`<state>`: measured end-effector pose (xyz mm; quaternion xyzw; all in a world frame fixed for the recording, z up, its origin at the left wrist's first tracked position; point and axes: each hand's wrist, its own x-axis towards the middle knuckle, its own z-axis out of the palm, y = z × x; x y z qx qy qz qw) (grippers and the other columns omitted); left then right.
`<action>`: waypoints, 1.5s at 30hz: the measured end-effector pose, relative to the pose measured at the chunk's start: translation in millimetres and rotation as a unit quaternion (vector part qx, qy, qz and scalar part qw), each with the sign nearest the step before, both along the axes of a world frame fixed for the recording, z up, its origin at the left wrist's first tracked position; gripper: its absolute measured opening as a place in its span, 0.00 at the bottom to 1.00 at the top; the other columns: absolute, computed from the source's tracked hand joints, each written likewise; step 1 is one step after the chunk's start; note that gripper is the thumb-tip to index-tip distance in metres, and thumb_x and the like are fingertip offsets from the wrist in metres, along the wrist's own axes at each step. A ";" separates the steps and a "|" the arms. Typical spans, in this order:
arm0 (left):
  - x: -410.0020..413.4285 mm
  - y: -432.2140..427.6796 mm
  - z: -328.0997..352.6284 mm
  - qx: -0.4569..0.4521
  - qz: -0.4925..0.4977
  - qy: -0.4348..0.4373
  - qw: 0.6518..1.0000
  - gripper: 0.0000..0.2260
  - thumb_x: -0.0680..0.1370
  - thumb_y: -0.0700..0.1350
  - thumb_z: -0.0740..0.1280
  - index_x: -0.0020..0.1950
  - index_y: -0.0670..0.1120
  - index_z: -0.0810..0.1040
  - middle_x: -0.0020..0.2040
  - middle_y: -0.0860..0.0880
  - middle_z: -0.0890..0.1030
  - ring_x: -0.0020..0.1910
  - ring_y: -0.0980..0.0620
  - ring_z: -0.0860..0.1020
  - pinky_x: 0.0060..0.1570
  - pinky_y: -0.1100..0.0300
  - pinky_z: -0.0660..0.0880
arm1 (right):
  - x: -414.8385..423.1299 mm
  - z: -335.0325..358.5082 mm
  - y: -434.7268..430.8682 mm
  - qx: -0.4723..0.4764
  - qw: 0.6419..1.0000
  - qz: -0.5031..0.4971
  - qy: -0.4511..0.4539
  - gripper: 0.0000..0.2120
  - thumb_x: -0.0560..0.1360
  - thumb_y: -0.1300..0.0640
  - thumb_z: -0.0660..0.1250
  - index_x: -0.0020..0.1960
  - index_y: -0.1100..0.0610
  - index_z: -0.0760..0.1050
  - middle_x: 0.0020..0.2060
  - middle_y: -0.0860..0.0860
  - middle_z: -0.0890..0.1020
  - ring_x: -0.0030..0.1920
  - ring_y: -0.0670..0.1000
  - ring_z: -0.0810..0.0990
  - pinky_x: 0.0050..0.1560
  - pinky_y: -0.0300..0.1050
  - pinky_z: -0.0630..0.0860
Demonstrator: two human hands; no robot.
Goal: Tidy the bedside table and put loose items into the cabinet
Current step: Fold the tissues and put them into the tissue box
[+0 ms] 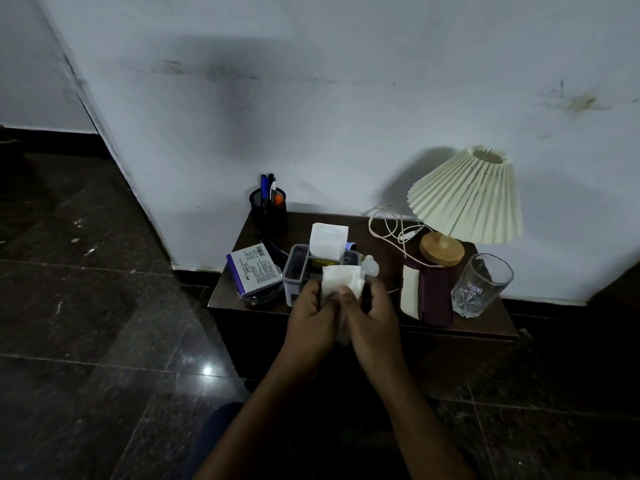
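Tabletop (377, 237): dark brown wood, smooth, rectangular.
Tissue (341, 280): white, soft, creased, roughly square. It is held above the tabletop's front edge, just in front of a grey plastic organiser (298, 271) from which a second white sheet stands up.
Left hand (310, 320) and right hand (372, 317): fingers (313, 292) curled narrowly, both pinching the tissue's lower part between them.
Also present: black mesh pen cup (268, 213), purple-and-white carton (254, 271), cut-pattern drinking glass (481, 285), cream pleated lamp (467, 199) on a round wooden base.

Dark bedside tbl (301, 230), lamp (465, 199), glass (481, 285), pen cup (268, 216), grey organiser (298, 275)
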<state>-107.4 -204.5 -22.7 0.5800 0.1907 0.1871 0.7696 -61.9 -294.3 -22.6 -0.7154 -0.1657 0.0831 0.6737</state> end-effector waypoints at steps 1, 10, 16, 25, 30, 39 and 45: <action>0.1 5.0 1.0 0.033 0.005 0.008 0.999 0.12 0.85 0.37 0.63 0.66 0.46 0.79 0.58 0.47 0.86 0.58 0.49 0.85 0.57 0.53 0.83 | 7.2 3.5 -3.8 -0.021 0.999 0.005 -0.024 0.10 0.80 0.52 0.71 0.56 0.38 0.77 0.51 0.35 0.85 0.51 0.37 0.84 0.50 0.35 0.81; -0.8 32.0 9.4 0.137 -0.066 -0.002 0.988 0.18 0.80 0.34 0.70 0.66 0.50 0.75 0.61 0.49 0.84 0.59 0.53 0.84 0.56 0.56 0.82 | 54.3 35.2 -25.6 -0.096 0.980 0.143 -0.100 0.11 0.74 0.60 0.76 0.48 0.44 0.84 0.44 0.45 0.88 0.45 0.44 0.87 0.43 0.42 0.82; 3.0 86.7 35.0 0.248 0.067 -0.007 0.966 0.19 0.77 0.38 0.75 0.66 0.51 0.77 0.53 0.53 0.86 0.53 0.58 0.84 0.47 0.66 0.81 | 95.6 81.5 7.3 -0.050 0.977 0.056 -0.200 0.10 0.74 0.58 0.74 0.47 0.42 0.82 0.42 0.45 0.86 0.43 0.50 0.86 0.39 0.43 0.79; 3.5 107.2 28.7 0.361 0.080 0.084 0.925 0.15 0.78 0.46 0.75 0.63 0.51 0.80 0.55 0.57 0.81 0.52 0.66 0.78 0.48 0.66 0.76 | 122.1 55.2 38.6 -0.167 0.949 0.125 -0.236 0.10 0.75 0.57 0.75 0.50 0.43 0.80 0.32 0.36 0.81 0.28 0.39 0.80 0.31 0.29 0.70; 20.7 110.1 27.4 0.417 0.012 0.128 0.900 0.18 0.76 0.44 0.76 0.65 0.50 0.80 0.63 0.48 0.78 0.57 0.54 0.77 0.61 0.53 0.78 | 125.2 38.9 41.6 -0.203 0.938 0.131 -0.248 0.10 0.75 0.58 0.76 0.53 0.46 0.81 0.36 0.42 0.82 0.32 0.42 0.81 0.37 0.37 0.74; 55.7 105.3 9.4 0.517 -0.039 0.242 0.820 0.32 0.69 0.54 0.80 0.70 0.51 0.73 0.72 0.47 0.71 0.71 0.40 0.68 0.69 0.37 0.68 | 127.4 34.6 43.9 -0.238 0.918 0.166 -0.271 0.06 0.74 0.59 0.74 0.48 0.50 0.82 0.40 0.46 0.84 0.41 0.47 0.82 0.43 0.45 0.74; 64.4 97.2 2.3 0.553 0.022 0.245 0.796 0.31 0.67 0.58 0.78 0.65 0.50 0.71 0.68 0.47 0.73 0.68 0.41 0.70 0.65 0.38 0.68 | 122.4 33.1 47.6 -0.251 0.906 0.167 -0.297 0.10 0.74 0.65 0.68 0.48 0.53 0.84 0.41 0.48 0.86 0.43 0.49 0.83 0.46 0.52 0.78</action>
